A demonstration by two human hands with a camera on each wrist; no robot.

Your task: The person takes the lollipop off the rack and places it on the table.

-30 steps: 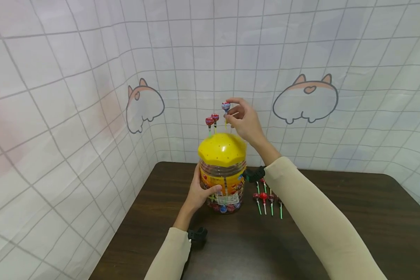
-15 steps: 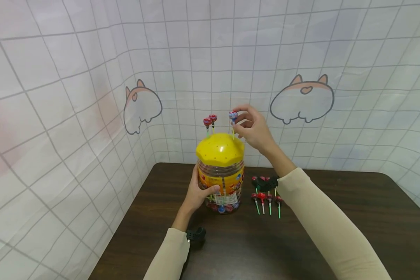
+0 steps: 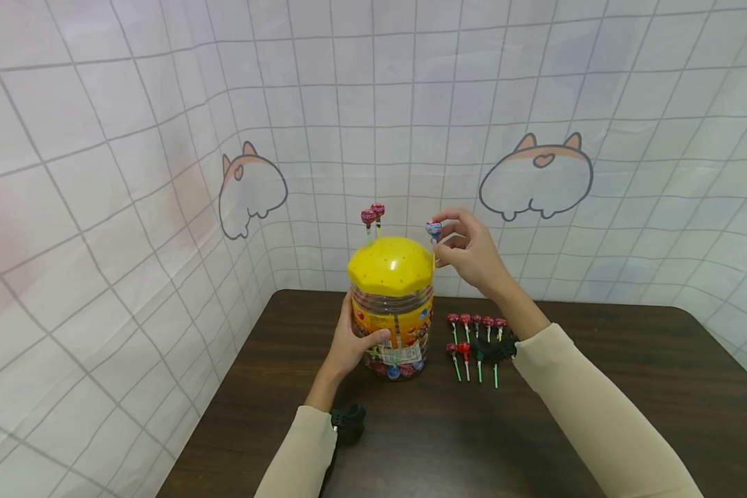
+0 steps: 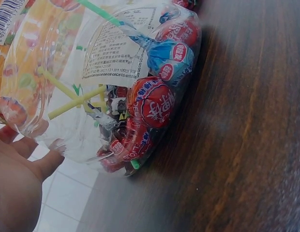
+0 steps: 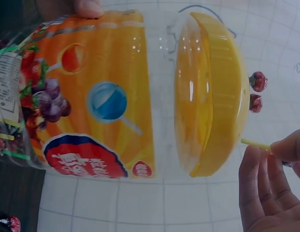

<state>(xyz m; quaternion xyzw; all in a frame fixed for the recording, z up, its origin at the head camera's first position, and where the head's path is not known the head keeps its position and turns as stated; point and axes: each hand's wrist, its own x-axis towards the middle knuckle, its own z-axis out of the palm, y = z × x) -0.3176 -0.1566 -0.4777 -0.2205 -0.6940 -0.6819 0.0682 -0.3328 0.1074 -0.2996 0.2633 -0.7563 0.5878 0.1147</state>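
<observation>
A clear plastic jar (image 3: pixel 392 325) with an orange label and a yellow domed lid (image 3: pixel 391 266) stands on the table. My left hand (image 3: pixel 347 349) grips its left side, thumb across the front. In the left wrist view, wrapped lollipops (image 4: pixel 152 102) lie inside the jar's bottom. Two red lollipops (image 3: pixel 369 216) stand upright in the lid's top, sticks down. My right hand (image 3: pixel 473 252) pinches a blue-wrapped lollipop (image 3: pixel 434 228) beside the lid's right edge. In the right wrist view its yellow stick (image 5: pixel 255 144) points at the lid, its tip close to the surface; whether they touch I cannot tell.
Two rows of red-wrapped lollipops (image 3: pixel 465 349) lie on the dark wooden table (image 3: pixel 423 436) to the jar's right, partly hidden by the black right wrist strap (image 3: pixel 496 351). A white grid-patterned cloth (image 3: pixel 361 83) hangs behind and to the left.
My right hand has moved right and down with the blue lollipop, from above the lid to beside its right edge. My left hand keeps its grip on the jar.
</observation>
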